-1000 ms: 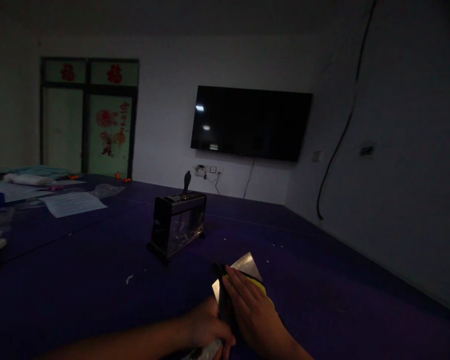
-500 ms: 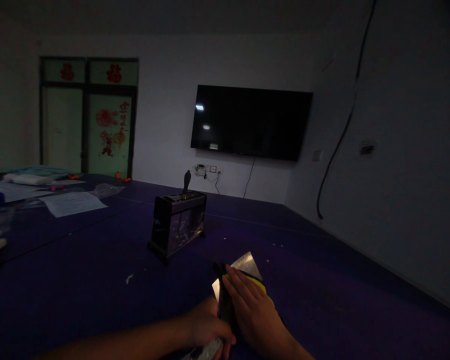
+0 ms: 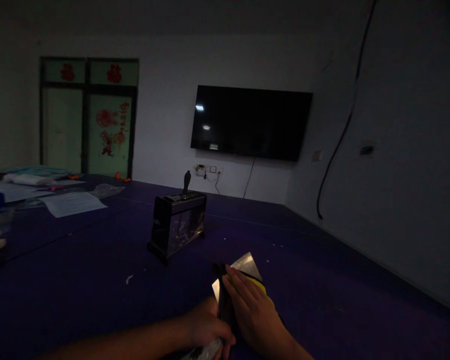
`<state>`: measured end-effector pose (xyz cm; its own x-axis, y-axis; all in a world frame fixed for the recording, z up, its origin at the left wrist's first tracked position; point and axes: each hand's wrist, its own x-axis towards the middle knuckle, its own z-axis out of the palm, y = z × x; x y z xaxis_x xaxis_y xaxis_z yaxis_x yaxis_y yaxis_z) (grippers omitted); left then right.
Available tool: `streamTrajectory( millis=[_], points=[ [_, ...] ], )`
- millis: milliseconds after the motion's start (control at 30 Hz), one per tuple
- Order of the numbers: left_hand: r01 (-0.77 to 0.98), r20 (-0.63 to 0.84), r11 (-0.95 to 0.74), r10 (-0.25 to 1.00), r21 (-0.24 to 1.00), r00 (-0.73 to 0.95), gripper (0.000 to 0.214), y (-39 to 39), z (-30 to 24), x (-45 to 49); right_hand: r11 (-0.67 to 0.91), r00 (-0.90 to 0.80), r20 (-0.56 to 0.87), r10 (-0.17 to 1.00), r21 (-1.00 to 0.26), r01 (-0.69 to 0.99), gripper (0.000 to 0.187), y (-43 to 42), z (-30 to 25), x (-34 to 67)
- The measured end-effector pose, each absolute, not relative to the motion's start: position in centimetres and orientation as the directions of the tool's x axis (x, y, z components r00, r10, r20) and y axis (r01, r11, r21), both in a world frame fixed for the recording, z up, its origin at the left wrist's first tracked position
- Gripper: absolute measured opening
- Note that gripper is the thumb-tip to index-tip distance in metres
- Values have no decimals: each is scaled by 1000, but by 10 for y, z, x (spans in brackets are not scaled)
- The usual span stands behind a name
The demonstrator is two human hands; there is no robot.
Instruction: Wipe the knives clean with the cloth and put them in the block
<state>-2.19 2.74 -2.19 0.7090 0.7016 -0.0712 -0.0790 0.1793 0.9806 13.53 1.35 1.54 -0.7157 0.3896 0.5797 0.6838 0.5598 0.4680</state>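
Note:
My left hand (image 3: 210,327) is closed around the lower part of a dark object, with a mottled grey-white piece (image 3: 206,350) showing below the fist. Against it, my right hand (image 3: 257,312) lies with its fingers close together over a yellow-and-black piece (image 3: 260,285). A flat, shiny metal blade (image 3: 247,264) sticks out beyond the right fingertips. A second bright metal edge (image 3: 216,288) shows above the left fist. Both palms hide how these parts join. Ahead on the table stands a dark knife block (image 3: 180,225) with clear sides and one black handle (image 3: 187,182) upright in its top.
The dark purple table (image 3: 108,290) bears small white scraps (image 3: 129,279). Printed sheets (image 3: 73,202), a clear plastic bag (image 3: 107,190) and small orange items (image 3: 126,179) lie at the left. A television (image 3: 251,122) hangs on the far wall, and a black cable (image 3: 339,142) at the right.

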Motion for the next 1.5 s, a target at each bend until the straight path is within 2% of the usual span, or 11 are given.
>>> streamTrajectory(
  millis=[133, 333, 467, 633, 833, 1000, 1233, 1367, 1500],
  points=[
    [-83, -88, 203, 707, 976, 702, 60, 27, -22, -22, 562, -718, 584, 380, 470, 680, 56, 14, 15, 135],
    [-61, -123, 235, 692, 970, 711, 43, 25, -17, -22, 575, -709, 587, 391, 446, 686, 56, 13, 16, 135],
    [-92, -89, 214, 707, 972, 702, 51, 26, -20, -23, 577, -715, 584, 384, 453, 680, 56, 14, 15, 136],
    [-66, -130, 250, 691, 966, 711, 44, 25, -16, -23, 574, -723, 564, 399, 461, 677, 56, 15, 14, 136],
    [-81, -116, 241, 704, 967, 701, 70, 23, -13, -22, 571, -727, 564, 391, 471, 672, 55, 14, 15, 136],
    [-65, -108, 221, 686, 973, 719, 54, 26, -19, -21, 558, -717, 561, 413, 466, 686, 54, 13, 17, 134],
    [-67, -122, 255, 659, 965, 742, 47, 26, -15, -23, 569, -711, 581, 398, 452, 687, 54, 13, 16, 135],
    [-91, -102, 251, 658, 964, 746, 60, 24, -14, -23, 572, -716, 576, 395, 456, 682, 53, 13, 16, 135],
    [-100, -99, 246, 683, 964, 724, 60, 23, -15, -23, 570, -710, 588, 388, 453, 686, 54, 13, 16, 135]
  ],
)
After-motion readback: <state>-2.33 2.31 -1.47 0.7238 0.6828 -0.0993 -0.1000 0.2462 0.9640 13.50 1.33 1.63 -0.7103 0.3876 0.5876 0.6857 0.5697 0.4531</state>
